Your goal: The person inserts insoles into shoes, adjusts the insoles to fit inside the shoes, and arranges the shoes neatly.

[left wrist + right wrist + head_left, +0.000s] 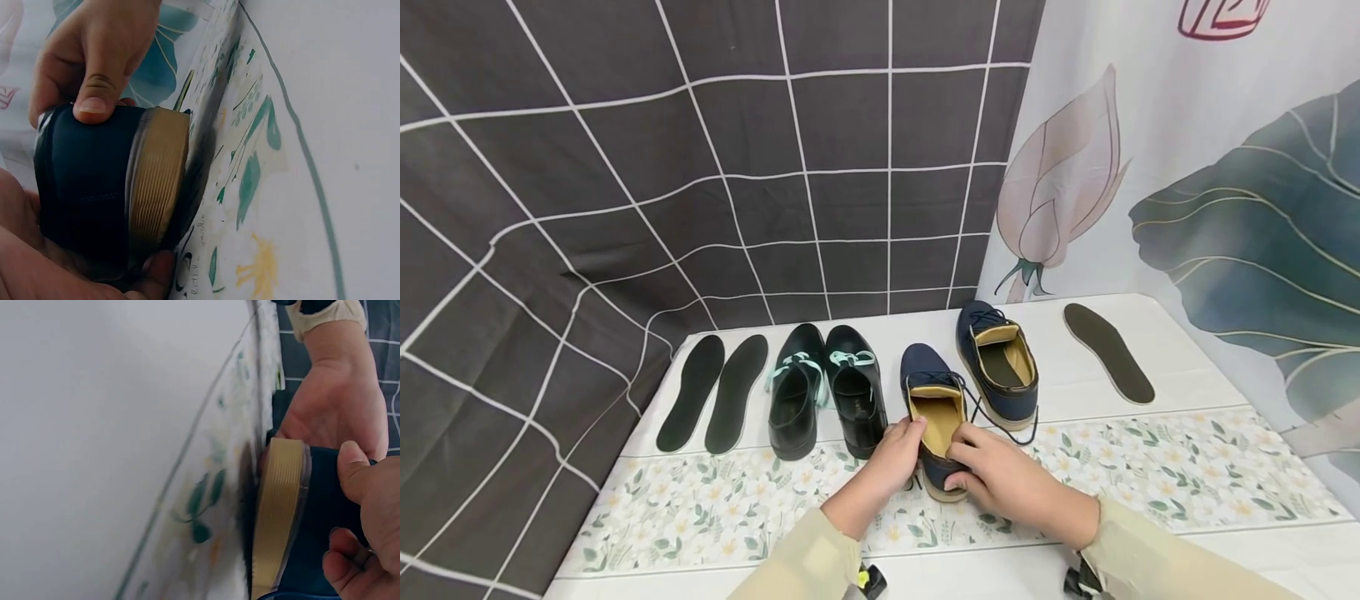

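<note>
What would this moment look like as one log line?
left hand: holds side of near blue shoe | right hand: pinches its heel | other blue shoe: farther back, dark insole inside | rightmost insole: lies flat

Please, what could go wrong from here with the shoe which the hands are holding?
The loose lace trails beside the other navy shoe and might snag if the held navy shoe is moved. The left hand is very close to a black shoe, so it could perhaps knock it out of line.
</note>
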A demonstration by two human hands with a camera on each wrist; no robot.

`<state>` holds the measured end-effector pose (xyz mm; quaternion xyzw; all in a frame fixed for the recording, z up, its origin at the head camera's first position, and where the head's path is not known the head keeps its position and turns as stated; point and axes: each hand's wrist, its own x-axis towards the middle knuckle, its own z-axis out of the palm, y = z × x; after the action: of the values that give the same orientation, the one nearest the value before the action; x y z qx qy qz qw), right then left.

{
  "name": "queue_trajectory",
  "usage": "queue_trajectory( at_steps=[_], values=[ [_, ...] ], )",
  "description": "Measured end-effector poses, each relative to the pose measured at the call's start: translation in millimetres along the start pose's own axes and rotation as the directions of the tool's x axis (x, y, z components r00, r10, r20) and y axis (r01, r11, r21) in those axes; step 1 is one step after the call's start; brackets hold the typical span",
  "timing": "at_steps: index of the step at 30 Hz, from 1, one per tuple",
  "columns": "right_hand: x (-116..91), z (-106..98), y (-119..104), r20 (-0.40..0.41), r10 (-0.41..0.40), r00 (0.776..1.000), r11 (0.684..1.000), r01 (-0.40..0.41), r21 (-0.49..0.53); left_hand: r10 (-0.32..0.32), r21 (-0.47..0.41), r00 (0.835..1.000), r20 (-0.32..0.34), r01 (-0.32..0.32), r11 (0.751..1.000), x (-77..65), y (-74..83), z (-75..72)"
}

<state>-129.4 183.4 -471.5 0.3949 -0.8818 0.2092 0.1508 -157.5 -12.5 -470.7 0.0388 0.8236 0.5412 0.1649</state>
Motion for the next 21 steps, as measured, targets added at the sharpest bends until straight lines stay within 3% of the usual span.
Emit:
queue_trajectory(
  at_steps=[7,10,15,21],
  values=[
    [-1.7,5.3,4.8,-0.008,0.020,1.000,1.000,-0.021,-0.021,0.022,0.035,0.999,-0.027,-0.021,0.999,2.9,2.1,2.8],
    [-1.7,5.1,4.6,0.001,0.031,1.000,0.999,-0.031,-0.029,0.071,0.049,0.993,-0.094,-0.067,0.997,5.7,3.2,7.5],
    [-0.2,4.5,3.6,0.024,0.043,0.999,0.998,-0.042,-0.044,0.167,0.081,0.953,-0.253,-0.151,0.985,10.4,7.3,14.6],
    [1.5,5.5,3.3,0.041,0.026,0.999,0.999,-0.025,-0.044,0.200,0.155,0.924,-0.327,-0.156,0.976,20.1,10.7,18.4]
  ],
)
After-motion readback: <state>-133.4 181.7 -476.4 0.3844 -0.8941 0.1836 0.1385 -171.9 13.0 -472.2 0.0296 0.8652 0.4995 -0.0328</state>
